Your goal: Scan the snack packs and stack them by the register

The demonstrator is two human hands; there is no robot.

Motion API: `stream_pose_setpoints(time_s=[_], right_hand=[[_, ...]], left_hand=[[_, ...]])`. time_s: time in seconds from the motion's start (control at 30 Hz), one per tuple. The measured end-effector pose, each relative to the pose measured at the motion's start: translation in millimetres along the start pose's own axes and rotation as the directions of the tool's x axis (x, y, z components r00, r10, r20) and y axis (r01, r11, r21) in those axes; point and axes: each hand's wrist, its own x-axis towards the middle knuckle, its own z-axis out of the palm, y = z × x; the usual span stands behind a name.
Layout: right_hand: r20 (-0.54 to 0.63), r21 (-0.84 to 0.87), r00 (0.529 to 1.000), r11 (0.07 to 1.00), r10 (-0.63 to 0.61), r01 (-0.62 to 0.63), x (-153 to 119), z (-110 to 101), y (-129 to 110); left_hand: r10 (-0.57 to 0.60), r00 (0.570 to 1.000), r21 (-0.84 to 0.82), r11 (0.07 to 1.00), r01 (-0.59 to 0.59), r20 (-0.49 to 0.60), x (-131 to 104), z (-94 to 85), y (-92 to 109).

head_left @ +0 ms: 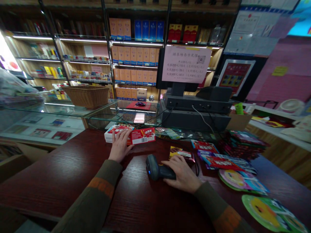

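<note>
My left hand [120,145] lies over some red-and-white snack boxes [109,136] at the counter's far side, fingers stretched out on top of them. A red snack box [143,136] with a barcode on its side extends to the right of that hand. My right hand [182,171] is wrapped round the handle of a dark barcode scanner [153,168], whose head points left and shows a small blue light. Just behind this hand is a yellow-and-brown packet [176,151], partly covered by my fingers.
Red and purple snack packets [223,160], round green packs [264,212] and a stack of dark red packs [245,142] occupy the right side. Behind stand a cash register with a monitor bearing a pink sign [186,64], a glass case [55,108] and a wicker basket [87,96].
</note>
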Motion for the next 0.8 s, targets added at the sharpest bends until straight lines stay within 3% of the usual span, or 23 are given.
stream_pose_setpoints(time_s=[0.8], right_hand=[[-0.123,0.004,0.992,1.0,-0.005,0.006,6.3,-4.7,-8.0]], left_hand=[[0.01,0.994,0.024,1.0,-0.008,-0.111,-0.8,-1.4,5.2]])
